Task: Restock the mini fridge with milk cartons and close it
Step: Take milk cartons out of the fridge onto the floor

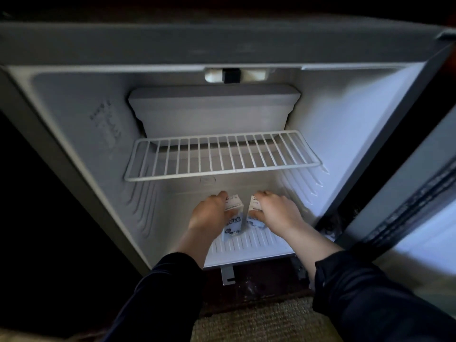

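Observation:
The mini fridge stands open in front of me, its door swung out to the right. Two small white and blue milk cartons stand upright side by side on the ribbed fridge floor. My left hand grips the left milk carton from above. My right hand grips the right milk carton the same way, hiding most of it. A narrow gap separates the two cartons.
A white wire shelf spans the fridge above my hands, with nothing on it. A small freezer box sits at the top back. A woven mat lies on the dark floor below the fridge.

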Motion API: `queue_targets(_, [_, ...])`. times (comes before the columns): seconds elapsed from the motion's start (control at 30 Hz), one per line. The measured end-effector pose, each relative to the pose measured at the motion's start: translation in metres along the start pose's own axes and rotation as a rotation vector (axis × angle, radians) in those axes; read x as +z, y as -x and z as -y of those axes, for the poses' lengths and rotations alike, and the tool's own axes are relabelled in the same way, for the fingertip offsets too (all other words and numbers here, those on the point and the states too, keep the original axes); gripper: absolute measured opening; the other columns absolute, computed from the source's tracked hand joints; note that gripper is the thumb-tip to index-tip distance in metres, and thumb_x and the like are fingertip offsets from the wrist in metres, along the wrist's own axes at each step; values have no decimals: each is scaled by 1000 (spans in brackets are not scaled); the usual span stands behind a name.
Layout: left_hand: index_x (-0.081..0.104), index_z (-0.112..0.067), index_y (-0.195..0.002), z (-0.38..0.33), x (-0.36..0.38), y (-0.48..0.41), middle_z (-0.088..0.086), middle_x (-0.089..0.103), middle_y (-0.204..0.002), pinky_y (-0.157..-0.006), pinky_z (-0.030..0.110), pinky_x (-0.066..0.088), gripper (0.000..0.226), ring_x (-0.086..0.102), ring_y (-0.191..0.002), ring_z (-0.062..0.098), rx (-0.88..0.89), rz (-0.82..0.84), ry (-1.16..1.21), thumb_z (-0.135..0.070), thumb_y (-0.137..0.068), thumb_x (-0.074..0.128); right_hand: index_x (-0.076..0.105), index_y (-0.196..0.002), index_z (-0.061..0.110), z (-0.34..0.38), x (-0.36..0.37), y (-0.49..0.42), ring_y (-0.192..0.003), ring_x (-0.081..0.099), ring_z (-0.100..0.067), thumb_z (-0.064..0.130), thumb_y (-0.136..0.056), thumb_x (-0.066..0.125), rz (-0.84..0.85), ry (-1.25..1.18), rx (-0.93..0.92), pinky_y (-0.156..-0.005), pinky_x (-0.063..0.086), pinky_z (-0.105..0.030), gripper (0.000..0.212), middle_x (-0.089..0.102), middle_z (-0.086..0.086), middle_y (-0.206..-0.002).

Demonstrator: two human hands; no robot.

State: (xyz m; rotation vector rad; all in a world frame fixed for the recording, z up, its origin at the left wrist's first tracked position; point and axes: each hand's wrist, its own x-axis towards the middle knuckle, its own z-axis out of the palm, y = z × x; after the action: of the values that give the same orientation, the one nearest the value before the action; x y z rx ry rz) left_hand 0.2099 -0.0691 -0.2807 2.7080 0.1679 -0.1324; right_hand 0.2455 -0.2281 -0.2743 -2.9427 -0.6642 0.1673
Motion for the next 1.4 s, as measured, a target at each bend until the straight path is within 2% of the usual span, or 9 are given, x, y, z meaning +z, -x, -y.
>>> queue_targets(0.17, [50, -14, -113, -5, -20, 25, 8, 63, -106, -74, 33, 49, 37, 60, -91, 23, -5, 78, -38, -42, -90, 55, 54, -114, 11, 8, -18, 16, -99, 63, -24, 45, -89, 58, 168, -85, -35, -83, 51, -36, 43, 65, -7, -111])
queue_targets(0.4, [55, -11, -105, -12, -60, 70, 9, 62, -110, -79, 34, 47, 41, 58, -97, 25, 32, 172, -83, -48, -86, 59, 58, -108, 8, 33, -58, 50, -78, 58, -19, 48, -86, 61, 303, -95, -42, -63, 42, -29, 46, 65, -8, -105])
queue_targets(0.47, [56, -12, -106, -15, -71, 86, 7, 61, -110, -75, 32, 44, 41, 56, -92, 22, 41, 171, -84, -47, -85, 60, 58, -105, 8, 38, -72, 64, -67, 54, -16, 48, -85, 62, 302, -94, -44, -54, 37, -26, 45, 65, -8, -102])
queue_targets(0.67, [53, -16, -96, -36, -94, 139, 0, 52, -93, -66, 27, 39, 35, 50, -80, 17, 82, 172, -95, -48, -85, 59, 56, -87, 9, 42, -111, 110, -61, 59, -17, 46, -83, 66, 278, -59, -66, -54, 40, -27, 38, 65, -8, -84])
queue_targets(0.87, [54, -13, -111, -82, -130, 186, 3, 55, -104, -77, 31, 46, 42, 56, -93, 22, 220, 191, -179, -47, -86, 57, 54, -110, 9, 36, -161, 171, -67, 53, -16, 44, -82, 68, 249, 50, -105, -59, 42, -30, 47, 48, 4, -78])
queue_targets(0.93, [53, -14, -116, -103, -140, 200, 5, 55, -113, -82, 32, 46, 43, 55, -99, 23, 265, 192, -221, -45, -86, 58, 54, -91, 14, 27, -177, 194, -58, 39, -10, 45, -82, 68, 218, 89, -110, -50, 30, -27, 35, 37, 7, -70])
queue_targets(1.03, [52, -13, -118, -139, -147, 221, 6, 56, -117, -79, 30, 42, 43, 53, -98, 21, 377, 181, -290, -43, -88, 57, 40, -67, 20, 8, -198, 230, -57, 40, -13, 44, -82, 67, 184, 99, -102, -51, 31, -29, 39, 42, 2, -68])
queue_targets(1.27, [48, -15, -126, -225, -130, 261, 5, 51, -130, -80, 26, 33, 44, 49, -115, 23, 610, 194, -392, -39, -90, 56, 45, -70, 12, -51, -223, 321, -53, 38, -17, 43, -81, 68, 115, 124, -27, -51, 27, -32, 40, 43, -1, -61])
queue_targets(1.4, [49, -14, -126, -266, -93, 278, 6, 52, -130, -82, 28, 36, 46, 50, -116, 24, 671, 239, -372, -38, -89, 59, 49, -75, 13, -90, -210, 370, -64, 46, -21, 47, -80, 67, 137, 123, 94, -52, 28, -31, 39, 49, -2, -71])
